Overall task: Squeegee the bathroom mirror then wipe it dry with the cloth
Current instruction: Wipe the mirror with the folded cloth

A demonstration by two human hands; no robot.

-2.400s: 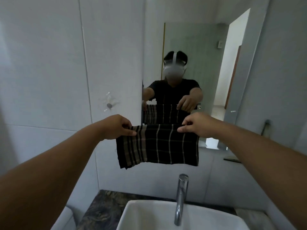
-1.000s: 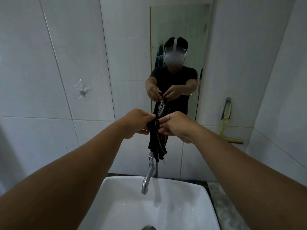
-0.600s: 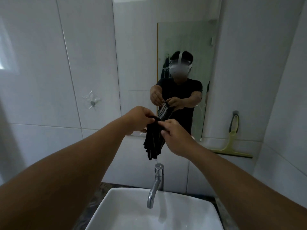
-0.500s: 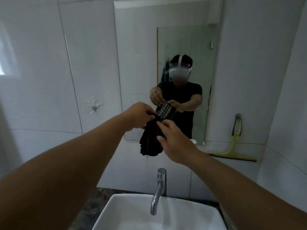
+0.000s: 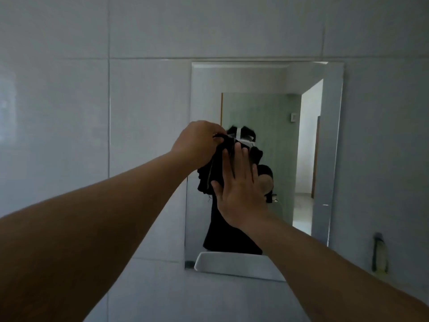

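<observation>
Right hand (image 5: 239, 182) lay flat, fingers spread, pressing the bunched dark cloth (image 5: 209, 175) toward the mirror (image 5: 267, 112), while the left hand (image 5: 197, 145) pinched the cloth's upper edge. Drying step appeared under way; the squeegee (image 5: 379, 256) hung on the wall at right. Next move likely required broad overlapping strokes under even pressure.

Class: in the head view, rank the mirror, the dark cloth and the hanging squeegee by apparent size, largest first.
1. mirror
2. cloth, bunched and partly hidden by the hands
3. squeegee, only partly in view, so its rank against the cloth is unsure
</observation>
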